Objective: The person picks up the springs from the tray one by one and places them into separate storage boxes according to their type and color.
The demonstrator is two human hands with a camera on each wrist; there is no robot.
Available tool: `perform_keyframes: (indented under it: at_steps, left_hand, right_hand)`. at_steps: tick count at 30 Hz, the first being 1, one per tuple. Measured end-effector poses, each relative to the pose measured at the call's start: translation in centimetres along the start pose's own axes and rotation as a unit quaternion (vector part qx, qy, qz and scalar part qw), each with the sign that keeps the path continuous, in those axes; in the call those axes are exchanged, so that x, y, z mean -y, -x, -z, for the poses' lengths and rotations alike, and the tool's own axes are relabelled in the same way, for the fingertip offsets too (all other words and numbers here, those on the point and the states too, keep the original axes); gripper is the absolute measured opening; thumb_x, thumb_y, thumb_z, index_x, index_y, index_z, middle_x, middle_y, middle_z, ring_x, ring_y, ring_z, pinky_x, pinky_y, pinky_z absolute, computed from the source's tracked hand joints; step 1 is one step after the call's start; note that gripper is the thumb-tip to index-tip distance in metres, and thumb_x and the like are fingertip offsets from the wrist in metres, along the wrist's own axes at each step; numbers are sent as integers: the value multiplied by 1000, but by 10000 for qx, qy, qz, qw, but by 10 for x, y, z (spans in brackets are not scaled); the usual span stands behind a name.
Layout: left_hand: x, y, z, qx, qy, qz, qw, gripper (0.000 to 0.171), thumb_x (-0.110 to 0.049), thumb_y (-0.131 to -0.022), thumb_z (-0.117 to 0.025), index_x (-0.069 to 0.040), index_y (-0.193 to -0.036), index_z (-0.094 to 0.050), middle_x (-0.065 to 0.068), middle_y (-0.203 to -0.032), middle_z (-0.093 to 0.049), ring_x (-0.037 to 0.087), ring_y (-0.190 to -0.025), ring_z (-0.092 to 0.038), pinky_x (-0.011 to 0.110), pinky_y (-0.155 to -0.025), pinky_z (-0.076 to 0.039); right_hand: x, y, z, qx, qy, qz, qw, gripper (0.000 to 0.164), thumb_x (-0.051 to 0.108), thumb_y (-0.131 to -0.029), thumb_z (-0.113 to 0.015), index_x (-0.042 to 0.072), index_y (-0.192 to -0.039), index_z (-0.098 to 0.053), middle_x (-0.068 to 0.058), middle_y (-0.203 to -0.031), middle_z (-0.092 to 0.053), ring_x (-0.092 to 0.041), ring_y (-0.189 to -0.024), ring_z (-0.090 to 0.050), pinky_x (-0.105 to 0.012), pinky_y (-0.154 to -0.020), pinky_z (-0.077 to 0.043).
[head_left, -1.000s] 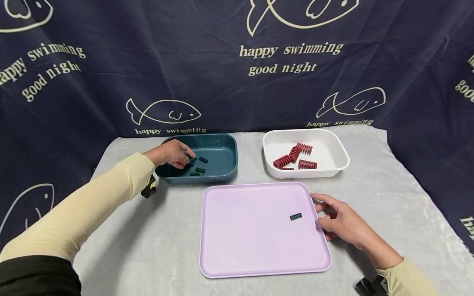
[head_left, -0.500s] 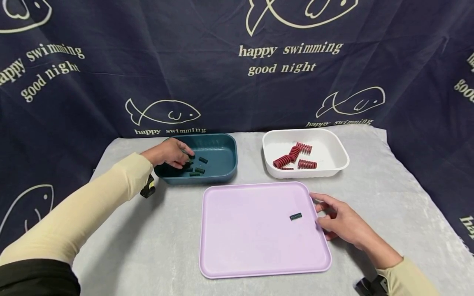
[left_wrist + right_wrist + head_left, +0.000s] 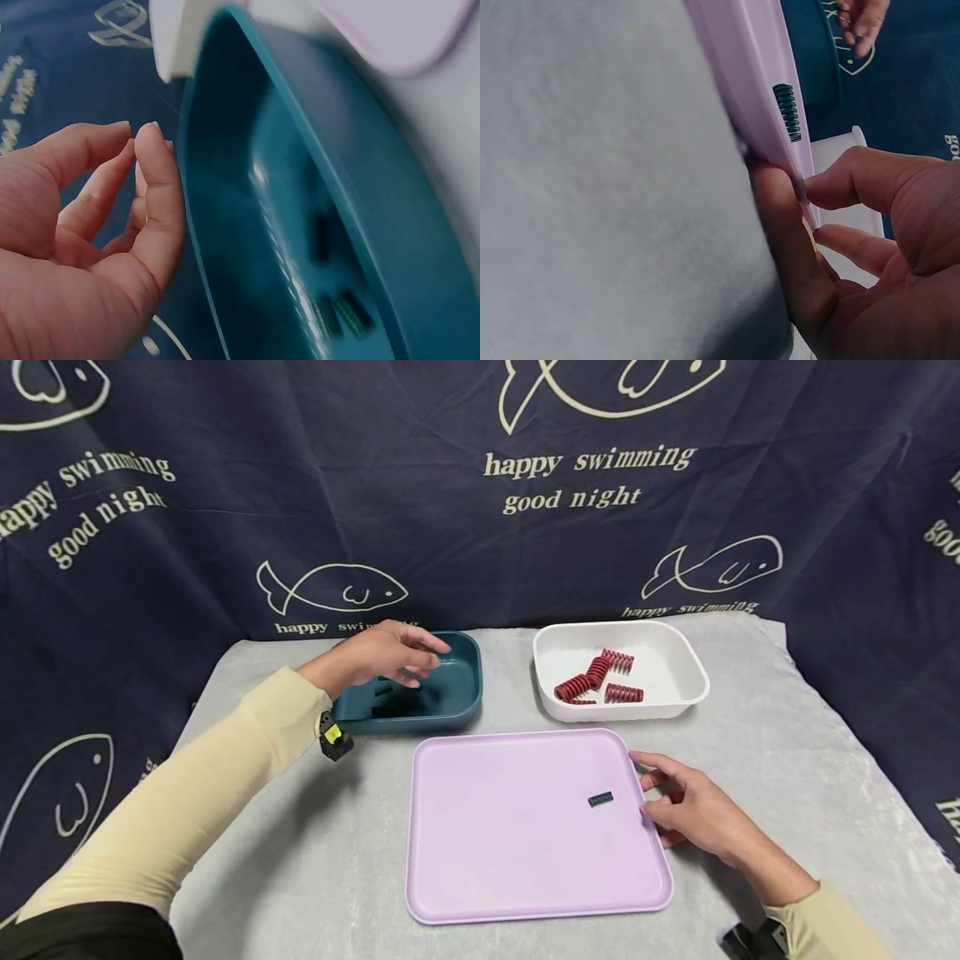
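Note:
Above the teal bin [image 3: 457, 693], my left hand [image 3: 390, 653] hovers with loosely bent fingers. In the left wrist view its thumb and fingertips come close together, with no object showing between them. Several dark green springs [image 3: 352, 311] lie on the bin's floor, partly hidden by the hand in the head view. My right hand [image 3: 701, 814] grips the right edge of the lilac tray [image 3: 517, 835], thumb at the rim and other fingers lower along the side. One dark green spring [image 3: 601, 799] lies on the tray, near that hand.
Behind the tray at the right, a white bin [image 3: 667, 681] holds several red springs [image 3: 624, 693]. Grey cloth [image 3: 795, 760] covers the table. A navy curtain [image 3: 465, 527] with fish prints hangs along the back and sides.
My left hand has risen from among the springs in the teal bin and shifted right, its fingers stretching out more. The right hand and the tray have stayed in place.

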State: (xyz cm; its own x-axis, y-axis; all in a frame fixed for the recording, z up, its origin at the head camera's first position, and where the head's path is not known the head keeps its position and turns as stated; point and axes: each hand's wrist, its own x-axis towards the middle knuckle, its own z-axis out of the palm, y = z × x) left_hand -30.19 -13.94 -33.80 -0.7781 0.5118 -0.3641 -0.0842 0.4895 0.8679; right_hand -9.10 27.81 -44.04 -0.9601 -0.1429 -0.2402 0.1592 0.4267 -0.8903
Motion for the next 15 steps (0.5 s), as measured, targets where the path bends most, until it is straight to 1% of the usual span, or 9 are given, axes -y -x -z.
perform_keyframes:
  at_steps: [5,7,9,12,15]
  left_hand:
    - [-14,6,-22,319,287,-295,9986,42,-10,-98,-70,-6,-140,-64,15,-134,-64,38,-117,-63,42,-86,-61]
    - [-18,8,-32,436,390,-373,9976,42,-11,-98,-71,-6,-139,-64,15,-134,-64,39,-118,-63,43,-86,-62]
    - [-20,9,-42,530,492,-440,9964,41,-10,-97,-72,-8,-138,-66,13,-132,-66,39,-118,-64,44,-85,-62]
    - [-23,11,-58,618,623,-524,9948,40,-10,-96,-73,-8,-136,-67,10,-124,-69,37,-114,-66,45,-83,-62]
    - [-26,13,-72,728,697,-608,9931,40,-8,-97,-72,-8,-136,-67,10,-121,-71,33,-108,-69,45,-82,-63]
  right_hand:
    - [1,-2,0,-5,38,-20,10000,74,-9,-85,-66,3,-154,-43,-24,-118,-57,-23,-73,-60,-41,-50,-60]
    - [2,-3,1,-14,65,-40,10000,74,-9,-85,-66,4,-154,-43,-24,-118,-57,-23,-73,-60,-41,-51,-60]
    - [2,-3,0,-9,75,-38,10000,74,-8,-85,-66,4,-154,-43,-24,-118,-57,-23,-74,-60,-41,-51,-60]
    - [2,-2,0,0,64,-33,10000,73,-8,-85,-66,3,-154,-43,-24,-118,-57,-23,-74,-59,-42,-51,-60]
    - [1,-1,0,-3,67,-53,10000,73,-8,-85,-67,3,-154,-43,-23,-117,-56,-23,-74,-59,-41,-51,-60]
